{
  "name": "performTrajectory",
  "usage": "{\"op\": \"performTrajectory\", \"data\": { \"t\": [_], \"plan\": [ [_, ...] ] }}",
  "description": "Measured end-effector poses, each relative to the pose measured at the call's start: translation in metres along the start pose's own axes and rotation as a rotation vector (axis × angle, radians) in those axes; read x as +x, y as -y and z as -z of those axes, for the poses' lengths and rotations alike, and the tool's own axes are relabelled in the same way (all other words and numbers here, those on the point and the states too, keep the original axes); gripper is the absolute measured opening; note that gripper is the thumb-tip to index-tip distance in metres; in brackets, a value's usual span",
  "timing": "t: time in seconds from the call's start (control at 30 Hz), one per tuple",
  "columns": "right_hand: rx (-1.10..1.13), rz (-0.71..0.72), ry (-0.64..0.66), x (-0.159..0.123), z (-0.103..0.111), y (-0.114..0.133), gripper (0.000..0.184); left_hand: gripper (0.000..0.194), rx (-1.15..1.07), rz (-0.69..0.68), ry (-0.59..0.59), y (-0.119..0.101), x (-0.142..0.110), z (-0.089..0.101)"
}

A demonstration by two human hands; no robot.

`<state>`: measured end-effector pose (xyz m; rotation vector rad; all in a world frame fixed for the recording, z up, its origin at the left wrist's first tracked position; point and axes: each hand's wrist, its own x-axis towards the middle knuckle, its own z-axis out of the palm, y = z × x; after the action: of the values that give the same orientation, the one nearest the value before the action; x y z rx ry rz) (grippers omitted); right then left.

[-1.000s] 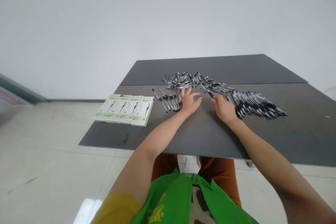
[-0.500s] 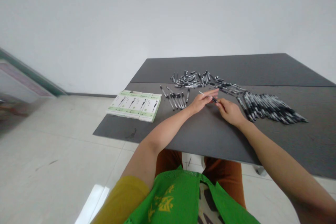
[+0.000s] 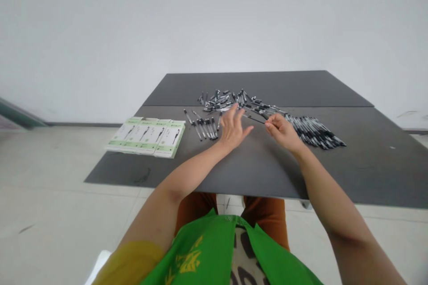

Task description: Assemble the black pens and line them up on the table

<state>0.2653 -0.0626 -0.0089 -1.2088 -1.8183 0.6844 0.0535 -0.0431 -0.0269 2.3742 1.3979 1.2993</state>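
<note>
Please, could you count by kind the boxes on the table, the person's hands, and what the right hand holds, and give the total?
Boxes: 4
Left hand and right hand: 2
Thin pen-like thing in the right hand: 1
Total: 7
The loose pens overlap too much to count.

Right hand [image 3: 283,132]: a slim dark rod [image 3: 257,120] is pinched at the fingertips, its other end pointed toward the left hand [image 3: 231,128].
Left hand: held palm down above the table [image 3: 247,173], fingers spread.
Short pen row [image 3: 207,129]: laid out just left of the left hand.
Scattered pen pieces [image 3: 220,103]: strewn beyond the hands.
Long pen pile [image 3: 314,131]: heaped slantwise to the right of the right hand.
Flat boxes [image 3: 145,137]: lined up at the table's left edge, each printed with a pen.
</note>
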Motion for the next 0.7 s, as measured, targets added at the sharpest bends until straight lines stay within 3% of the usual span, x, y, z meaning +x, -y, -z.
{"op": "performTrajectory", "data": {
  "t": [0.07, 0.13, 0.33, 0.5, 0.6, 0.7],
  "plan": [
    [0.058, -0.017, -0.04, 0.002, 0.003, -0.004, 0.039, 0.038, 0.025, -0.173, 0.273, -0.001, 0.0, -0.002],
    [0.092, -0.035, -0.093, 0.005, 0.002, -0.011, 0.041, 0.038, 0.069, -0.234, 0.414, -0.005, 0.0, -0.006],
    [0.069, -0.112, -0.122, 0.011, -0.013, -0.027, 0.049, 0.035, 0.291, -0.207, 0.368, -0.018, -0.007, -0.021],
    [0.3, -0.081, -0.261, 0.012, -0.018, -0.02, 0.053, 0.026, 0.424, -0.188, 0.355, -0.024, -0.009, -0.03],
    [0.46, -0.017, -0.39, 0.011, -0.016, -0.011, 0.047, 0.022, 0.392, -0.175, 0.344, -0.019, -0.008, -0.024],
    [0.498, 0.016, -0.473, 0.008, -0.015, -0.003, 0.041, 0.022, 0.179, -0.038, 0.169, -0.008, -0.004, -0.014]
  ]
}}
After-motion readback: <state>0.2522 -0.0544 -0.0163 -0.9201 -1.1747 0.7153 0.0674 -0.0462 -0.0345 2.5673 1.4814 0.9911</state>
